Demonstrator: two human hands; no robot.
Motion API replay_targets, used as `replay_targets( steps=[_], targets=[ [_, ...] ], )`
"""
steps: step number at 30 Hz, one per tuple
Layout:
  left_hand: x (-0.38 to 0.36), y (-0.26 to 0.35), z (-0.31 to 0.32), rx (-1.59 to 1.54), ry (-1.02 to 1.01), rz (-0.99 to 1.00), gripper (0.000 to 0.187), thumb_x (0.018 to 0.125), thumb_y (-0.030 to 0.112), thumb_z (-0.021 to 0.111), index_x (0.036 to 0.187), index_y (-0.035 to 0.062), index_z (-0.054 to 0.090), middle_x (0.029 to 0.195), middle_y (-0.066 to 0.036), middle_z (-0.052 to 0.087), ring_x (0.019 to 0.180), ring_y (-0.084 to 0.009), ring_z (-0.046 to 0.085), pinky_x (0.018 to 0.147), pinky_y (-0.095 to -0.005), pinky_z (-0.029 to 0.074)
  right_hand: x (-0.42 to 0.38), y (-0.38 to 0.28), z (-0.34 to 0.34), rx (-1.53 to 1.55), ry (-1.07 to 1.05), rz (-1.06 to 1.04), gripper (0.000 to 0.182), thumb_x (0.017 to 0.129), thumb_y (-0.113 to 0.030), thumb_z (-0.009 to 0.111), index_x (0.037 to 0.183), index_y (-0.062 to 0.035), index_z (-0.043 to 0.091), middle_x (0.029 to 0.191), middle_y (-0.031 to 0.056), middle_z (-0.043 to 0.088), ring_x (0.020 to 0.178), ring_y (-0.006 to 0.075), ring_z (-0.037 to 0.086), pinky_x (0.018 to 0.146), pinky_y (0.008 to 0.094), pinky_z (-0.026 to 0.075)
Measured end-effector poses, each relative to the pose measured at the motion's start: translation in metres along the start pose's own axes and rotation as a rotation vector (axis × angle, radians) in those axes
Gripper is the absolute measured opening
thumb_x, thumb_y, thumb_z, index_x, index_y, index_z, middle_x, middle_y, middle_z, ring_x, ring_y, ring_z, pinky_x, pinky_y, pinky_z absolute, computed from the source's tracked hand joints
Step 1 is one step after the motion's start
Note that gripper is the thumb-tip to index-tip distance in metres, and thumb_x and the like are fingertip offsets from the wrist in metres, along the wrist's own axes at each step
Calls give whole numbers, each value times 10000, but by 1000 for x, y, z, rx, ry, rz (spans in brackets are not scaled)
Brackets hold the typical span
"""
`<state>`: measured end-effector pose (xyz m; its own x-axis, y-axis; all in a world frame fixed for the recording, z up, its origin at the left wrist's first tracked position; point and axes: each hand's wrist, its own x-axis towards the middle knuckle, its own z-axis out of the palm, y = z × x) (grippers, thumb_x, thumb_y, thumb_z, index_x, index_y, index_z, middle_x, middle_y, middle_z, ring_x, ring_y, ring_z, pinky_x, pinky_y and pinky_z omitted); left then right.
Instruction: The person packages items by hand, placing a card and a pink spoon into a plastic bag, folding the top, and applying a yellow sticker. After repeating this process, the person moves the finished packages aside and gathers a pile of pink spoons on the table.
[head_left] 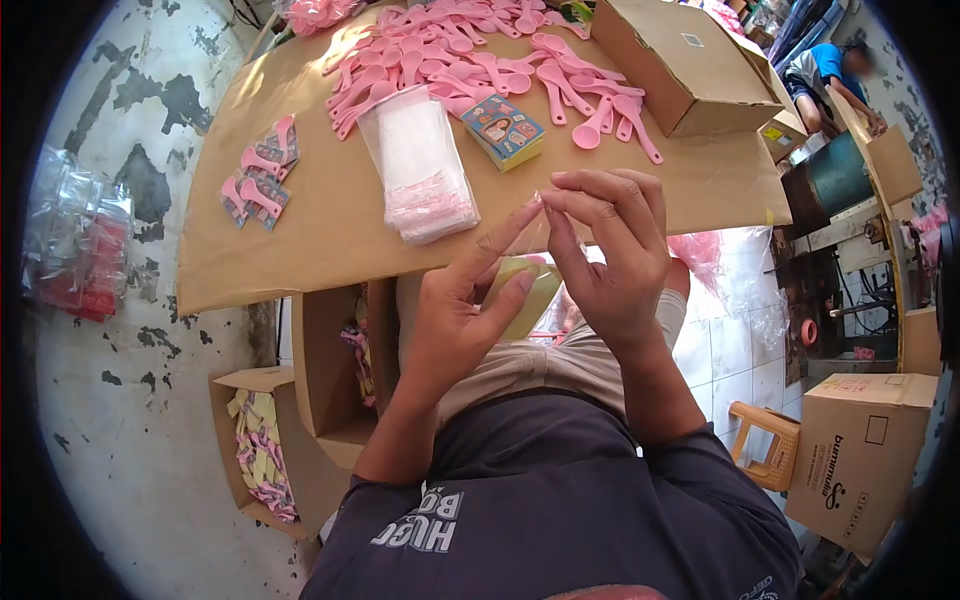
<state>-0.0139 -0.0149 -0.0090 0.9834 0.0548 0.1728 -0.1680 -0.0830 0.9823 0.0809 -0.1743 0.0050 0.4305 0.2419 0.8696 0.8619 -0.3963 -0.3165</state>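
My left hand (452, 318) is closed on a small clear plastic bag with a yellowish card (528, 302) in it, above my lap. My right hand (618, 262) pinches the upper edge of the same bag, thumb and fingertips together near my left index finger. Just beyond my hands, on the table, lies a stack of clear plastic bags (425, 170). Beside it is a stack of printed cards (503, 130) with yellow sides. A large heap of pink plastic spoons (440, 60) spreads behind them.
On the brown-covered table (330, 220), several cards with pink spoons (262, 175) lie at left. A cardboard box (690, 75) stands at right. Below left, an open box (262, 450) holds packed pieces. At right are an orange stool (768, 440), a carton (855, 460) and another person (828, 75).
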Motion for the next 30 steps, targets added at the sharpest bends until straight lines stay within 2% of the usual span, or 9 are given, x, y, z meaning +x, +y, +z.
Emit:
replay_targets(
  steps=[3,7,9,11,16,21,22,24,30],
  targets=[
    [0,0,0,104,-1,54,616,945,65,697,1534,120,523,727,28,671,636,-5,415,628,-198,401,0,3,0,38,18,13,243,749,30,778,976,-43,728,1043,70,719,947,265,649,820,382,516],
    [-2,7,-5,163,-98,54,625,951,90,701,1544,137,507,787,-69,735,670,-7,494,671,-193,424,-3,2,-3,178,97,198,201,782,60,728,960,-29,703,1039,99,718,935,254,677,844,346,534],
    [-4,7,-8,190,-221,-21,592,1005,18,632,1562,24,431,1040,-101,767,885,-43,623,760,-214,489,-3,16,-7,696,297,527,147,911,56,633,1055,28,638,1071,152,711,1021,203,679,905,326,534],
    [-6,0,-4,74,-146,-55,590,998,53,650,1556,80,461,948,-82,768,824,-22,592,731,-205,471,1,25,-17,794,403,671,144,951,54,584,1091,48,616,1118,177,691,1052,203,659,928,334,522],
    [-4,-8,2,-55,-57,-48,580,1005,82,653,1557,132,483,876,-45,765,731,4,537,664,-190,438,-4,12,-28,308,4,237,223,840,-10,716,1062,-30,702,1190,144,682,1097,286,631,964,401,499],
    [-1,-7,5,25,-33,-6,597,979,69,660,1550,137,500,630,30,452,603,-20,327,586,-192,312,-4,1,-18,9,-77,36,242,779,-44,785,1018,-61,753,1206,101,680,1075,322,609,913,416,502],
    [-1,-5,3,28,-34,-7,597,979,69,660,1550,137,500,630,30,452,603,-20,327,586,-192,312,-6,2,-16,-12,-57,20,249,771,-41,791,1017,-58,752,1207,95,680,1068,321,606,897,418,505],
    [-1,0,2,101,-105,-74,613,1008,-3,627,1577,16,402,1009,-52,709,830,-16,548,725,-172,408,-7,4,-13,-34,-33,6,257,763,-38,798,1016,-54,752,1209,89,680,1062,319,603,881,419,507],
    [-1,5,5,133,-157,14,613,1000,-2,630,1573,21,412,930,-42,704,778,-18,532,720,-173,397,-10,8,-12,76,-14,50,254,746,33,775,986,-28,723,1138,101,699,998,300,638,852,396,523]
  ],
)
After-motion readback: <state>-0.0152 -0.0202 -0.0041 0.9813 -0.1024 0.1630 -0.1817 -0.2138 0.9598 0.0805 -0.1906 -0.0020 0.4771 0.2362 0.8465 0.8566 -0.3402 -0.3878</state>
